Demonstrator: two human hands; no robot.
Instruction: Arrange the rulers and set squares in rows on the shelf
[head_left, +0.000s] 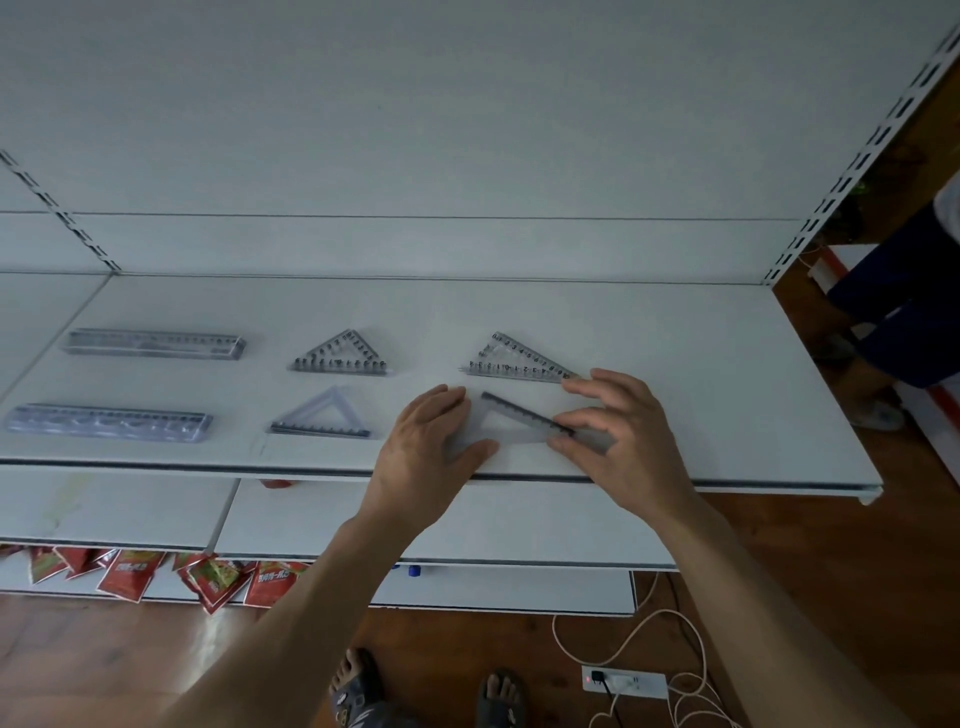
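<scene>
Both hands on a clear set square (519, 426) lying flat near the shelf (675, 364) front edge: left hand (426, 447) at its left corner, right hand (618, 426) fingers (566, 444) pinching its right end. Just beyond the fingers lies another set square stack (519, 361); left of them, two more set squares (332, 384) and two ruler stacks (135, 382).

white metal shelf board (675, 332): wide bare strip along back and right end, open to reach. clear plastic rulers (156, 344) and clear triangular set squares (340, 356) block left and centre; narrow lanes between rows. both hands occupy front centre-right.
</scene>
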